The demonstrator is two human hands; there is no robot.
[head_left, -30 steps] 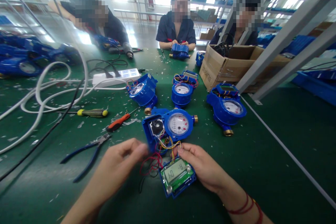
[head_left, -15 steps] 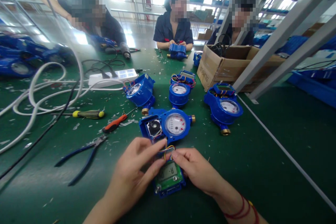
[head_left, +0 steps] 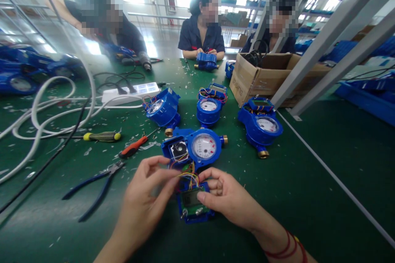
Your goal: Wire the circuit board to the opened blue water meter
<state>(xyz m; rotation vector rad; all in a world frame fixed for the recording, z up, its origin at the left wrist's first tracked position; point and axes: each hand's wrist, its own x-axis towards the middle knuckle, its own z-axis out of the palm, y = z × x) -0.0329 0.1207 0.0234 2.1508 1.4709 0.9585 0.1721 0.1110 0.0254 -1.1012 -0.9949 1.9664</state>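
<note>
My left hand (head_left: 145, 193) is closed in a pinch on thin coloured wires (head_left: 187, 174), slightly blurred. My right hand (head_left: 230, 197) grips the right side of a blue display module (head_left: 189, 200), its thumb lying on the screen and its other fingers curled behind. The module has a green circuit board and a grey screen. Just beyond both hands lies a blue water meter (head_left: 204, 147) with a round dial and a brass end. Its open square compartment (head_left: 179, 151) shows a black-and-white part, and wires run from there towards the module.
Pliers (head_left: 106, 185), an orange screwdriver (head_left: 134, 146) and a yellow-black screwdriver (head_left: 103, 136) lie on the left. More water meters (head_left: 208, 111) stand beyond. A power strip (head_left: 131, 93), white cable, cardboard box (head_left: 247, 78) and metal posts surround the space. Co-workers sit opposite.
My left hand has drawn back leftwards with the wires. My right thumb has shifted from the wires down onto the module's screen, and the module has tilted slightly.
</note>
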